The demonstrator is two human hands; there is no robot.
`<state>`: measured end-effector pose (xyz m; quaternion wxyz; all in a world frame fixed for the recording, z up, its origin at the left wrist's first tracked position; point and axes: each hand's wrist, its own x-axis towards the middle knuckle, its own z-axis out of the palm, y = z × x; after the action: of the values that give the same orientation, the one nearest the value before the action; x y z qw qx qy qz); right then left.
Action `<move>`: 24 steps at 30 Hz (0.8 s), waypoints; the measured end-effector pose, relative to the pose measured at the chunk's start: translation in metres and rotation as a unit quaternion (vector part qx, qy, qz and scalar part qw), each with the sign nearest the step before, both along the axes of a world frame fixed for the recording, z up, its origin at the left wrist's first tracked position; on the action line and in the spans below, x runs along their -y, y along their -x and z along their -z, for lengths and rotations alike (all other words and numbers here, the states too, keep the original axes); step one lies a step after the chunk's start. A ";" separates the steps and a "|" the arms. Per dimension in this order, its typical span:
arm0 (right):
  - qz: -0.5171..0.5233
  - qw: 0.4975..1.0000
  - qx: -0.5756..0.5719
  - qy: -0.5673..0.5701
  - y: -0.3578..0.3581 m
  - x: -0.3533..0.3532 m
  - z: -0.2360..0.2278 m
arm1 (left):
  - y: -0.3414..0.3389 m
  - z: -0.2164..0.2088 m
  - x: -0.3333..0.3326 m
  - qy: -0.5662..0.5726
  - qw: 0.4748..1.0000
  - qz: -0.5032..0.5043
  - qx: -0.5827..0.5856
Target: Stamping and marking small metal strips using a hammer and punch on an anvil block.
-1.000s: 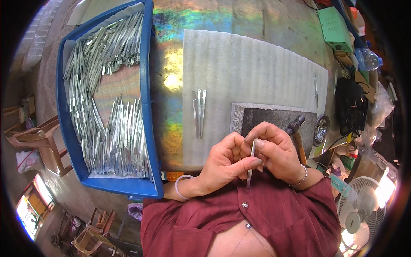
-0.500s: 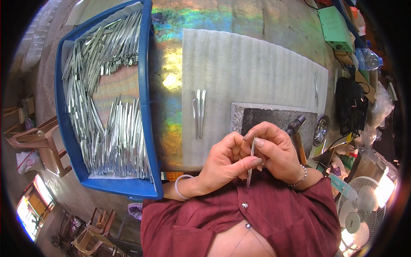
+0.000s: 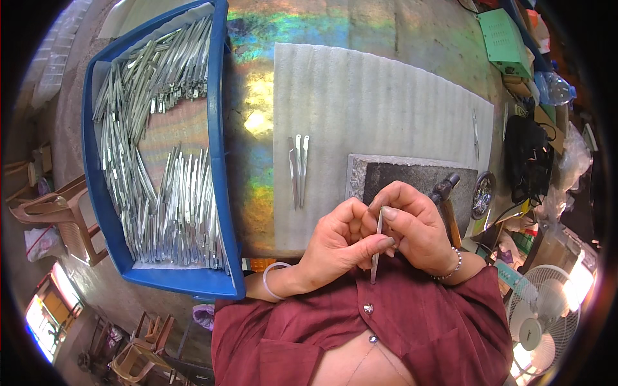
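Both of my hands meet in front of my chest around one slim metal strip [image 3: 378,248], held nearly upright with its lower end sticking out below the fingers. My left hand [image 3: 347,238] pinches it between thumb and fingers. Closed on the same strip near its upper end is my right hand [image 3: 415,231]. Three similar silvery strips [image 3: 298,170] lie side by side on the pale foam sheet [image 3: 380,96], to the left beyond my hands. Just past the right hand, a hammer [image 3: 444,188] rests on a dark-topped stone block [image 3: 393,177].
At the left stands a blue tray [image 3: 220,122] holding many metal strips in bunches. A single thin metal piece [image 3: 476,134] lies at the foam's right edge. Farther right are a round dark dish [image 3: 483,195], a black bag [image 3: 528,151], a green box [image 3: 503,44] and a fan [image 3: 541,321].
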<state>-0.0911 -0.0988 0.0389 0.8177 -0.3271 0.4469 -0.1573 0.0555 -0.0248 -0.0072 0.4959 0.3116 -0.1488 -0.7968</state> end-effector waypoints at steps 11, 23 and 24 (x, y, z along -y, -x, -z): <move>-0.005 1.000 0.002 0.003 0.001 0.001 -0.001 | 0.001 0.000 0.000 0.005 1.000 0.001 0.004; -0.016 1.000 0.004 0.012 0.003 0.001 -0.001 | 0.002 -0.002 -0.002 -0.003 1.000 0.005 0.020; -0.019 1.000 0.000 0.013 0.003 0.001 -0.001 | 0.003 -0.001 -0.002 -0.004 1.000 0.002 0.024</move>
<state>-0.0941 -0.0996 0.0403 0.8164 -0.3462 0.4381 -0.1475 0.0520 -0.0228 -0.0058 0.4894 0.3320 -0.1581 -0.7907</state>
